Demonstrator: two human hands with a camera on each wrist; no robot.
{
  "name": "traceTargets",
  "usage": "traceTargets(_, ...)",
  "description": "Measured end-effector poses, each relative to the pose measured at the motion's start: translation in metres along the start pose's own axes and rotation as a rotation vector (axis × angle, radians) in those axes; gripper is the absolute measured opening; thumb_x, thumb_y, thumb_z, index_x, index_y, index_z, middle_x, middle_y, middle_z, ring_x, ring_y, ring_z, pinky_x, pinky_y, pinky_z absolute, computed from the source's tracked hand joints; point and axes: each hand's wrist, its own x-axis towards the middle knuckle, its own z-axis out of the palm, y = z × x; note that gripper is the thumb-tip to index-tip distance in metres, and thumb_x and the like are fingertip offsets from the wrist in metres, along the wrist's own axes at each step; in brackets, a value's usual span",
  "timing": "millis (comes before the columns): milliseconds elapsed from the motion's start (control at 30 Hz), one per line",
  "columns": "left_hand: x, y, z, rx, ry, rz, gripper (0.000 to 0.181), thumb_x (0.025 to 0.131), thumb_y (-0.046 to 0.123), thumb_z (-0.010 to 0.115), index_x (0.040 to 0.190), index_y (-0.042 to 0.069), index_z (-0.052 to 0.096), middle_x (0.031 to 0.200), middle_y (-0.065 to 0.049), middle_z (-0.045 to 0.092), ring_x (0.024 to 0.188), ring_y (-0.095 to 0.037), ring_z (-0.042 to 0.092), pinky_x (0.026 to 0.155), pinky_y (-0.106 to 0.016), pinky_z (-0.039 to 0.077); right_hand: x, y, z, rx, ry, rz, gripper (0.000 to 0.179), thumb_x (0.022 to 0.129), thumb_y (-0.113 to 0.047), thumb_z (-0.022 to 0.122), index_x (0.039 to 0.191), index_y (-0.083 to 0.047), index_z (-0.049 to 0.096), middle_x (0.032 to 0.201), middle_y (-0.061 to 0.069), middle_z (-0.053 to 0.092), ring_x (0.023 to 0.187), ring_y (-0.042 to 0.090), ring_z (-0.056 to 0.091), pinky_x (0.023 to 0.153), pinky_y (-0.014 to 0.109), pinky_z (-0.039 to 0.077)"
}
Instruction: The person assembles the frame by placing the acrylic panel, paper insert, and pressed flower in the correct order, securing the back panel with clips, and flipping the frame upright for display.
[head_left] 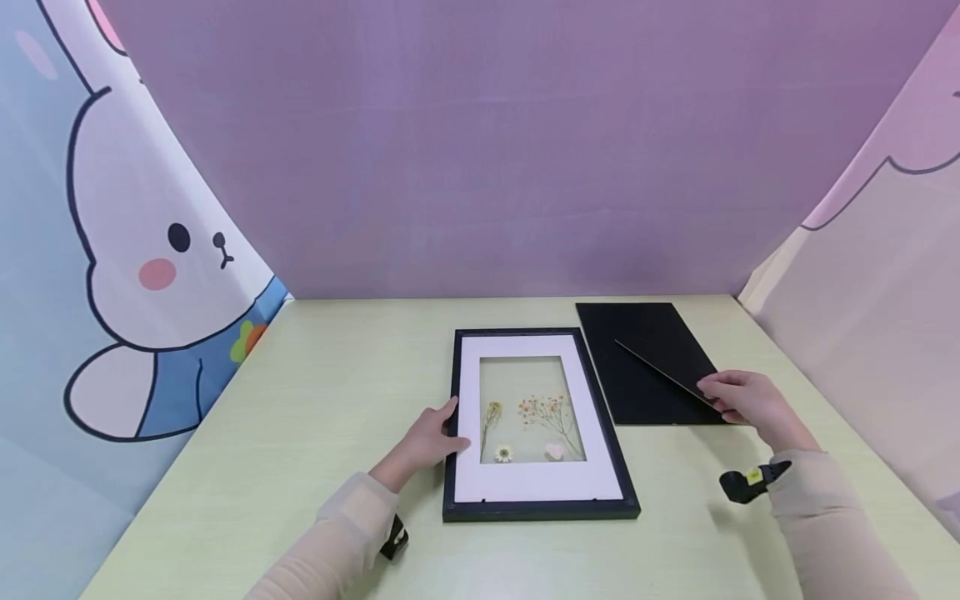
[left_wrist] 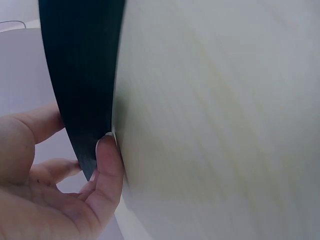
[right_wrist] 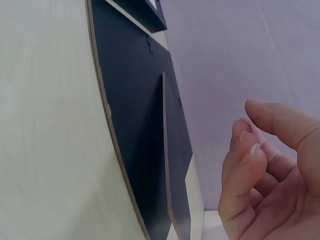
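Observation:
A black picture frame (head_left: pixel 542 510) with a white mat lies face up on the table; dried flowers (head_left: pixel 547 414) show in its window. My left hand (head_left: pixel 423 437) grips its left side, thumb over the front edge; in the left wrist view the fingers curl round the dark side of the frame (left_wrist: pixel 85 75). To the right lies a black backing board (head_left: pixel 637 367) with its stand leg (right_wrist: pixel 172 160) raised at an angle. My right hand (head_left: pixel 746 404) is beside the leg's near end, its fingers loosely bent. In the right wrist view the hand (right_wrist: pixel 270 175) holds nothing and stands apart from the leg.
The pale table (head_left: pixel 300 417) reaches back to a purple cloth wall (head_left: pixel 480 150). A cloth with a cartoon rabbit (head_left: pixel 150 233) hangs at the left, and a pale printed cloth (head_left: pixel 870 250) at the right.

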Motion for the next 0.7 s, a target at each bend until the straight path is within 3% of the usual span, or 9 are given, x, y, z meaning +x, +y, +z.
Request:
traceTargets(267,-0.001,0.001,-0.002,-0.005,0.003,-0.009,0.072,0.085,0.018,0.066,0.144,0.002,0.027,0.132,-0.029,0.035,0.114,-0.034,0.042,0.088,-0.045,0.04,-0.001,0.014,-0.012,0.04,0.012,0.033,0.031,0.089,-0.029,0.061,0.105,-0.002,0.06,0.077,-0.006,0.059,0.067,0.008,0.056,0.062,0.023,0.049)
traceTargets(500,-0.001,0.002,0.0,-0.011,0.0,-0.003,0.072,0.085,0.017,0.066,0.144,0.002,0.027,0.132,-0.03,0.035,0.113,-0.034,0.042,0.087,-0.046,0.041,-0.005,0.029,-0.023,0.076,0.047,0.065,0.017,0.089,-0.03,0.061,0.097,-0.015,0.062,0.082,-0.012,0.061,0.07,0.008,0.058,0.063,0.023,0.049)
traceTargets(700,0.0,0.001,0.0,-0.008,-0.001,-0.007,0.072,0.085,0.017,0.066,0.144,0.002,0.027,0.132,-0.03,0.035,0.111,-0.033,0.043,0.087,-0.046,0.041,-0.006,0.037,-0.03,0.068,0.068,0.084,0.017,0.089,-0.031,0.061,0.094,-0.015,0.063,0.082,-0.012,0.059,0.07,0.008,0.057,0.065,0.025,0.05)
